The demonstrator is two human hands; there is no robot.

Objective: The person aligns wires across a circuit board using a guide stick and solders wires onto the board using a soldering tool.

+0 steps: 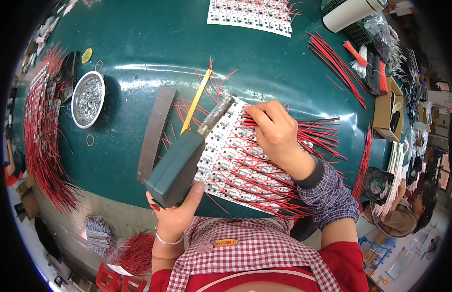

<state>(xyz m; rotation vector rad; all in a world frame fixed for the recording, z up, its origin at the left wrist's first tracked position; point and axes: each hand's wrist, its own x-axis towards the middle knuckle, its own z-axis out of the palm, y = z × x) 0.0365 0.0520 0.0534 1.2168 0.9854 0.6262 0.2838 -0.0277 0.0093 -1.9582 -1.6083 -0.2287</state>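
My left hand (176, 220) is wrapped round the handle of a dark green soldering gun (177, 165). Its metal barrel (217, 117) points up and right to the top edge of a white circuit board panel (215, 152). Near that tip, my right hand (277, 134) is closed in a pinch on red wire (249, 119); its fingertips partly hide the wire's end. Many red wires (265, 187) lie across the panel and fan out to the right. A yellow strip (196, 101) and a curved dark metal bar (157, 131) lie left of the panel.
A white bowl of metal bits (88, 100) and wired boards (43, 112) are at left. Another panel (250, 17) lies at the far edge. Red wire bundles (337, 68), a white bottle (351, 13), a cardboard box (389, 109) and a black fan (378, 186) stand right. A person (406, 209) sits beyond.
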